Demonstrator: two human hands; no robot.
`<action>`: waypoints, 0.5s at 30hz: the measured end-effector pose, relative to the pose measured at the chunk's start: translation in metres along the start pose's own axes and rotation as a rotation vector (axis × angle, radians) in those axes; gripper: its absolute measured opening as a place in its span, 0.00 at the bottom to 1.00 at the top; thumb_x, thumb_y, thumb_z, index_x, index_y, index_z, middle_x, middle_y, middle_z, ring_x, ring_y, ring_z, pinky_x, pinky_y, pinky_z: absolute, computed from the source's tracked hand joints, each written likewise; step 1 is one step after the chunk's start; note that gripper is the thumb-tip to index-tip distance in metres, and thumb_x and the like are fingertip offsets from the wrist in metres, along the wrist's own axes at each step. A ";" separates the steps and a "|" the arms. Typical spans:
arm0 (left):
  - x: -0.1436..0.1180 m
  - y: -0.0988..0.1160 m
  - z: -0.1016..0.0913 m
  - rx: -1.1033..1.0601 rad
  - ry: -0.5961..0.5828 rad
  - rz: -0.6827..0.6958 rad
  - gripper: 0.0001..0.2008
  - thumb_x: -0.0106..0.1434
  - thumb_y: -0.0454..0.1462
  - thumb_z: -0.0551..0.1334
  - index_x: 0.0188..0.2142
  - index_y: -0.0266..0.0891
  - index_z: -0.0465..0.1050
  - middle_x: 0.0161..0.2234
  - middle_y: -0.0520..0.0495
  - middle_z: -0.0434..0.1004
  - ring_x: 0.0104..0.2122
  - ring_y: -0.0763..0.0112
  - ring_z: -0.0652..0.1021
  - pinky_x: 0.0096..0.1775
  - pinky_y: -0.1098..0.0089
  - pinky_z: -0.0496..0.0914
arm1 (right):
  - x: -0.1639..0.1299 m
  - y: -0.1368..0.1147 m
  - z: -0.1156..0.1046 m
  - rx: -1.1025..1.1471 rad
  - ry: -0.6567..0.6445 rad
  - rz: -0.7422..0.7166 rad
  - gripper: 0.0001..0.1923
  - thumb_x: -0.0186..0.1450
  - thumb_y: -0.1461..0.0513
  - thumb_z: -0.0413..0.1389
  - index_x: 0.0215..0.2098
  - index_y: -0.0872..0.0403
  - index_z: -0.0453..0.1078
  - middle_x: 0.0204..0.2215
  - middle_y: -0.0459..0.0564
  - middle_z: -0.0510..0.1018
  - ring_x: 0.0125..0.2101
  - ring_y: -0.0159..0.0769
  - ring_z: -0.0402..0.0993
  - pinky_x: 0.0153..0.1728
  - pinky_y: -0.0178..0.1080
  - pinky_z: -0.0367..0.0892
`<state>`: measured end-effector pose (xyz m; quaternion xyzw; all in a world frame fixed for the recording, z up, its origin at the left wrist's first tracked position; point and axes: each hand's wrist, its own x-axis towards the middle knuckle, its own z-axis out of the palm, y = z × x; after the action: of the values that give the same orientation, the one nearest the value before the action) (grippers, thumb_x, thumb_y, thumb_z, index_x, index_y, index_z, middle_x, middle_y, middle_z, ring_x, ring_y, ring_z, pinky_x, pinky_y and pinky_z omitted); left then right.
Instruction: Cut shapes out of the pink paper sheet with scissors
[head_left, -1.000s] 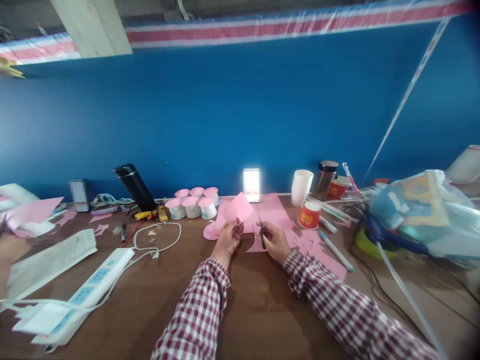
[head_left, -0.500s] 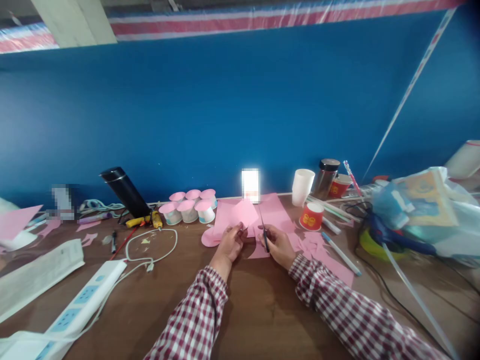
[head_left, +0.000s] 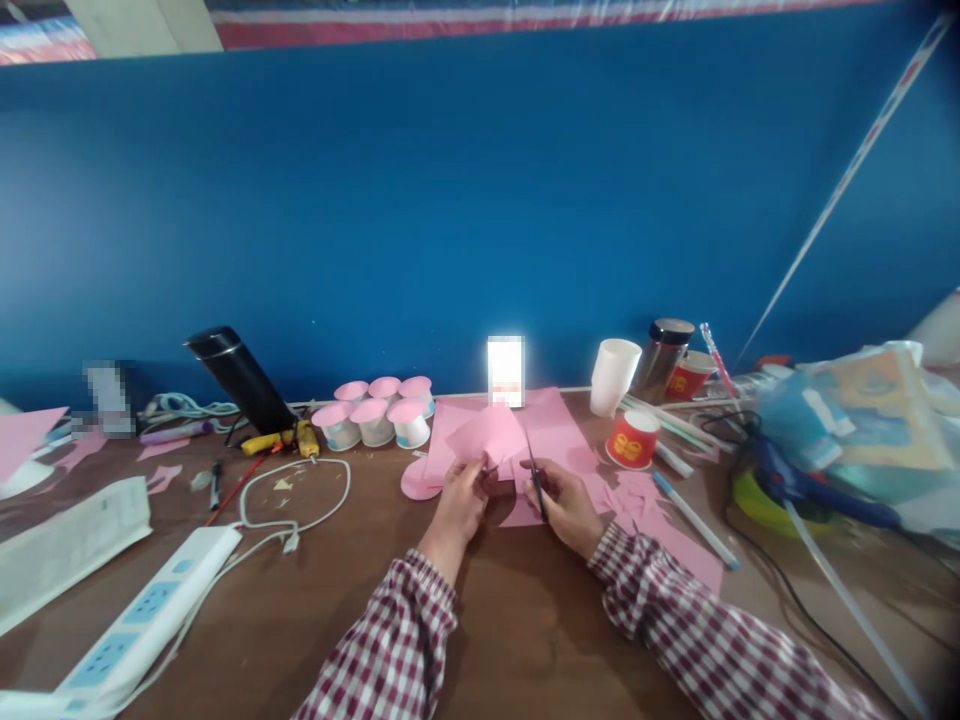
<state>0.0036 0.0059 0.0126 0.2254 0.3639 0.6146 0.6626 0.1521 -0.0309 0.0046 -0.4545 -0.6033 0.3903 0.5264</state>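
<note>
My left hand [head_left: 461,508] pinches a piece of pink paper [head_left: 491,435] near its lower edge, raised a little over the other sheets. My right hand [head_left: 570,505] is closed round dark-handled scissors [head_left: 538,490], their thin blades pointing away from me, beside the held piece and apart from it. Under and behind both hands lie larger pink sheets [head_left: 559,425]. A rounded pink cutout [head_left: 420,478] rests left of my left hand. Several small paper cups [head_left: 376,428] topped with pink paper stand in two rows further left.
A red cup [head_left: 634,440], white cups [head_left: 613,378] and a blue-capped marker [head_left: 697,520] are right of my hands, with pink scraps [head_left: 645,497]. A lit phone [head_left: 506,370] stands behind. Leftward are a black bottle [head_left: 240,380], white cable [head_left: 296,525] and power strip [head_left: 150,615].
The camera view has shifted slightly. The pink piece in my left hand has turned and tilted a little. Both hands keep their hold.
</note>
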 end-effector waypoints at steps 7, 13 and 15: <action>-0.013 -0.007 0.003 0.004 0.025 -0.074 0.17 0.42 0.42 0.73 0.26 0.37 0.69 0.20 0.54 0.70 0.19 0.77 0.70 0.25 0.74 0.66 | -0.005 -0.010 -0.006 -0.067 0.102 0.027 0.15 0.62 0.56 0.56 0.43 0.56 0.69 0.23 0.47 0.71 0.23 0.34 0.68 0.23 0.34 0.67; -0.020 -0.008 0.003 -0.041 0.222 -0.283 0.17 0.41 0.43 0.74 0.27 0.39 0.71 0.21 0.54 0.72 0.21 0.76 0.72 0.28 0.71 0.70 | -0.019 0.001 -0.013 -0.144 0.055 0.071 0.18 0.60 0.55 0.57 0.48 0.51 0.70 0.27 0.54 0.77 0.25 0.42 0.74 0.25 0.39 0.73; -0.020 -0.008 0.003 -0.012 0.327 -0.345 0.20 0.36 0.43 0.75 0.26 0.40 0.71 0.20 0.54 0.72 0.20 0.73 0.73 0.26 0.71 0.69 | -0.025 0.009 -0.017 -0.206 0.051 0.082 0.22 0.56 0.55 0.61 0.49 0.47 0.72 0.30 0.55 0.79 0.26 0.46 0.77 0.26 0.42 0.75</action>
<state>0.0117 -0.0148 0.0130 0.0534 0.4958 0.5228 0.6914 0.1710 -0.0520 -0.0089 -0.5404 -0.6075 0.3355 0.4757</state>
